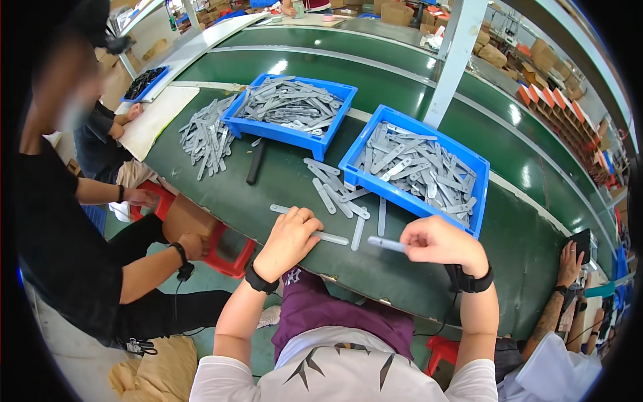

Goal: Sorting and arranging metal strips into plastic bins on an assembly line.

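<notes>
My right hand point(439, 242) has its fingers curled shut on one grey metal strip point(385, 244), pinched near one end so the rest pokes out leftward, clear of my palm, lifted just off the surface point(281, 187). Held that way, the free end stays in plain sight in front of me.

My left hand point(289, 240) lies palm down, fingers bent and closed over a second strip point(329, 236) that rests flat on the green surface. It looks pressed rather than lifted; one end shows past my fingertips toward the right, another bit beyond my knuckles on the left. Pinning it likely keeps it from sliding on the smooth top.

Just past my fingers a few loose strips point(338, 194) lie scattered, some touching the front wall of the near blue tray point(408, 199), close enough to reach without stretching. That tray is heaped with the same grey pieces and sits right ahead of my right hand. A second blue tray point(284, 130) stands farther back and left, also full, with a loose pile of strips point(204, 137) beside it on its left. A dark rod-like tool point(256, 161) lies between that tray and me.

Further out, a person in black point(60, 228) crouches at my left by a red stool point(231, 251), and another person's hand point(570, 261) rests at the surface edge on my right, touching a dark object.
</notes>
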The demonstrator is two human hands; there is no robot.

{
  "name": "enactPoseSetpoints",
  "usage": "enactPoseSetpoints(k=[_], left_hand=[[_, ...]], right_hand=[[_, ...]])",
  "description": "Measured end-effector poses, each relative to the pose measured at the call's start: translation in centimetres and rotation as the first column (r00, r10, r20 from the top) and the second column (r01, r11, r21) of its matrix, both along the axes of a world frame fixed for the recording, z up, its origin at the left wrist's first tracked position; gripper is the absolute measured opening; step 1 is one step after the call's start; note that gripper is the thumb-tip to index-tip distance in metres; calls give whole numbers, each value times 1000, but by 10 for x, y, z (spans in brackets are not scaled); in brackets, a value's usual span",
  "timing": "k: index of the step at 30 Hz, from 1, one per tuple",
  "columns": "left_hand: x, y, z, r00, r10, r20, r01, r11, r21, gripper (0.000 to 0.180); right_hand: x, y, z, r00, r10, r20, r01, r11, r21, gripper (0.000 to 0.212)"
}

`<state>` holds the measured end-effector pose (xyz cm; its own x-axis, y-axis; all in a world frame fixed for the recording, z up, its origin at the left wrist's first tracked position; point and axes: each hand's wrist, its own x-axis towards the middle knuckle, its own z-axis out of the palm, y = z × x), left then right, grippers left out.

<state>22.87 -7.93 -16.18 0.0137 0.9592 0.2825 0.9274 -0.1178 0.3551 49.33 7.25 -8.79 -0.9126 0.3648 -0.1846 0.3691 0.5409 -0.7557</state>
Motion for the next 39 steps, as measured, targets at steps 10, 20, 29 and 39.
enactPoseSetpoints(k=[10, 20, 29, 39], left_hand=[[9, 36, 7, 1000, -7, -12, 7, 999, 34, 37], [-8, 49, -22, 994, -113, 4, 113, 993, -29, 37], [-26, -4, -4, 1000, 16, 9, -16, 1000, -3, 36], [-35, -5, -22, 992, 31, 126, -49, 988, 144, 21]], right_hand=[[-19, -10, -5, 801, -317, -508, 577, 634, 515, 14], [-59, -40, -85, 975, -163, -153, 222, 769, 600, 35], [-81, -36, -74, 971, -82, -226, 187, 851, 491, 38], [-109, -38, -98, 982, -87, -168, 148, 907, 395, 37]])
